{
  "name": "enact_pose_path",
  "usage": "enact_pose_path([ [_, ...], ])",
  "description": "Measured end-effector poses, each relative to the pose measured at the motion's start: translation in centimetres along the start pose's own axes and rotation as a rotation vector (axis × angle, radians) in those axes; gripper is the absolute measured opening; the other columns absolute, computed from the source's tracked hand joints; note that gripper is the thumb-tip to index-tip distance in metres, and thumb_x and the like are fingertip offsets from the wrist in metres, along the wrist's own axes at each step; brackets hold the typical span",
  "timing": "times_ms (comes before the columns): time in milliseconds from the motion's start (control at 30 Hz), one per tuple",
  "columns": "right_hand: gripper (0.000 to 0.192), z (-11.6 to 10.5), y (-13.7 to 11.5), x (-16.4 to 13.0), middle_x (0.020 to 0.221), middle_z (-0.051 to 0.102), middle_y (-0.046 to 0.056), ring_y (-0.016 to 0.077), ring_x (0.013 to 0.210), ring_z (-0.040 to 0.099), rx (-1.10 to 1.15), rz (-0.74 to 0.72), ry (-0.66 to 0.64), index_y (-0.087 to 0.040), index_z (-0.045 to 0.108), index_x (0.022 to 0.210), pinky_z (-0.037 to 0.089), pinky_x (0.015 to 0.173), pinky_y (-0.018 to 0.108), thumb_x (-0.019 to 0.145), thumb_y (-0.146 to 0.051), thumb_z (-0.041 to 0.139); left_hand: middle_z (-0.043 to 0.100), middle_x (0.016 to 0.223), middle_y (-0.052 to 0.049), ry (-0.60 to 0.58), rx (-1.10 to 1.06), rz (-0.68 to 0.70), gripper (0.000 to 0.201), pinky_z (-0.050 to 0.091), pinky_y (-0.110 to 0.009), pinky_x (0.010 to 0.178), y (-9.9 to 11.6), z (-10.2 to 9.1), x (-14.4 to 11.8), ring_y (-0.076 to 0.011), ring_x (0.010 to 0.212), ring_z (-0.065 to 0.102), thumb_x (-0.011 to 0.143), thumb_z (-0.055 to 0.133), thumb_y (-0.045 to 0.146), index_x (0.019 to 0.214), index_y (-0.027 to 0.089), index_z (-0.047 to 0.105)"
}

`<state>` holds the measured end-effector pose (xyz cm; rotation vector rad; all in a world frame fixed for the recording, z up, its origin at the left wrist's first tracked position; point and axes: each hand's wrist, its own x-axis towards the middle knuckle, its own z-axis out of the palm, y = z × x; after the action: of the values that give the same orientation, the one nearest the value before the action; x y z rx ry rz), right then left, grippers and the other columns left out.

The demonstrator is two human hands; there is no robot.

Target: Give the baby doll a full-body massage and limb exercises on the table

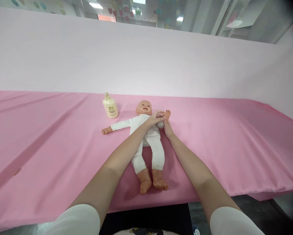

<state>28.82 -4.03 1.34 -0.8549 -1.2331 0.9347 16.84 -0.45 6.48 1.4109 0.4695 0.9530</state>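
Observation:
A baby doll (154, 143) with a white cloth body lies on its back, head away from me and feet toward me. Its arm on the right side of the view is bent, and the small plastic hand points up. My left hand (156, 118) reaches across the doll's chest, its fingers curled round that arm near the wrist. From the other side, my right hand (168, 129) grips the same arm just below the doll's hand; part of its fingers is hidden. The doll's other arm stretches out to the left over the pink cloth (70, 147).
A pale yellow lotion bottle (111, 107) stands left of the doll's head. A white wall panel (136, 58) rises behind the table, with glass above it. The cloth's front edge hangs close to my body, and folds run across its left side.

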Motion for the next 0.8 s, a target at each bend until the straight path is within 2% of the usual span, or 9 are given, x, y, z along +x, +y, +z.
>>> enact_pose_path([
  [67, 0.056, -0.05, 0.16, 0.03, 0.129, 0.067, 0.009, 0.028, 0.124, 0.06, -0.023, 0.027, -0.022, -0.02, 0.064, 0.12, 0.044, 0.112, 0.045, 0.079, -0.058, 0.065, 0.062, 0.092, -0.002, -0.011, 0.03, 0.014, 0.058, 0.044, -0.032, 0.087, 0.16, -0.04, -0.08, -0.0158, 0.09, 0.059, 0.062, 0.085, 0.034, 0.107, 0.018, 0.053],
  [133, 0.051, -0.02, 0.34, 0.03, 0.124, 0.069, 0.008, 0.0285, 0.12, 0.063, -0.05, 0.025, -0.038, -0.02, 0.066, 0.115, 0.046, 0.109, 0.046, 0.075, -0.051, 0.072, 0.06, 0.09, -0.001, -0.02, 0.086, 0.049, 0.053, 0.044, -0.031, 0.086, 0.19, -0.14, -0.07, -0.015, 0.088, 0.057, 0.061, 0.085, 0.032, 0.102, 0.017, 0.056],
  [233, 0.05, 0.14, 0.58, 0.04, 0.122, 0.069, 0.008, 0.0267, 0.116, 0.064, -0.042, -0.018, -0.039, -0.021, 0.065, 0.115, 0.048, 0.107, 0.045, 0.071, -0.041, 0.075, 0.057, 0.085, 0.001, -0.03, 0.11, 0.093, 0.043, 0.043, -0.029, 0.084, 0.06, -0.34, 0.01, -0.0128, 0.084, 0.056, 0.062, 0.084, 0.034, 0.091, 0.016, 0.057],
  [367, 0.052, 0.46, 0.62, 0.06, 0.119, 0.07, 0.009, 0.0245, 0.11, 0.066, -0.03, -0.069, 0.021, -0.02, 0.063, 0.117, 0.051, 0.103, 0.043, 0.068, -0.033, 0.076, 0.059, 0.088, 0.0, -0.052, 0.085, 0.12, 0.043, 0.044, -0.029, 0.083, 0.03, -0.46, 0.0, -0.0133, 0.086, 0.057, 0.063, 0.084, 0.033, 0.093, 0.016, 0.058],
  [500, 0.048, 0.69, 0.26, -0.1, 0.119, 0.07, 0.009, 0.0238, 0.111, 0.066, -0.051, -0.072, 0.053, -0.019, 0.065, 0.113, 0.051, 0.102, 0.041, 0.071, -0.04, 0.076, 0.062, 0.088, -0.001, -0.026, 0.123, 0.132, 0.039, 0.044, -0.029, 0.085, 0.2, -0.41, 0.03, -0.0143, 0.088, 0.058, 0.064, 0.083, 0.032, 0.092, 0.015, 0.06],
  [600, 0.049, 0.71, 0.01, -0.28, 0.117, 0.072, 0.008, 0.0228, 0.11, 0.066, -0.058, -0.034, 0.077, -0.019, 0.067, 0.111, 0.052, 0.1, 0.038, 0.073, -0.049, 0.074, 0.062, 0.085, -0.001, 0.017, 0.178, 0.161, 0.031, 0.044, -0.027, 0.083, 0.2, -0.4, 0.19, -0.0133, 0.084, 0.057, 0.073, 0.077, 0.037, 0.086, 0.015, 0.061],
  [800, 0.05, 0.38, 0.14, -0.39, 0.08, 0.074, 0.005, 0.0198, 0.079, 0.07, -0.042, -0.026, 0.064, -0.017, 0.071, 0.083, 0.057, 0.08, 0.034, 0.081, -0.065, 0.058, 0.061, 0.078, -0.001, -0.021, 0.21, 0.063, 0.035, 0.038, -0.023, 0.059, -0.3, -0.55, 0.37, -0.0096, 0.063, 0.049, 0.086, 0.061, 0.047, 0.095, 0.013, 0.065],
])
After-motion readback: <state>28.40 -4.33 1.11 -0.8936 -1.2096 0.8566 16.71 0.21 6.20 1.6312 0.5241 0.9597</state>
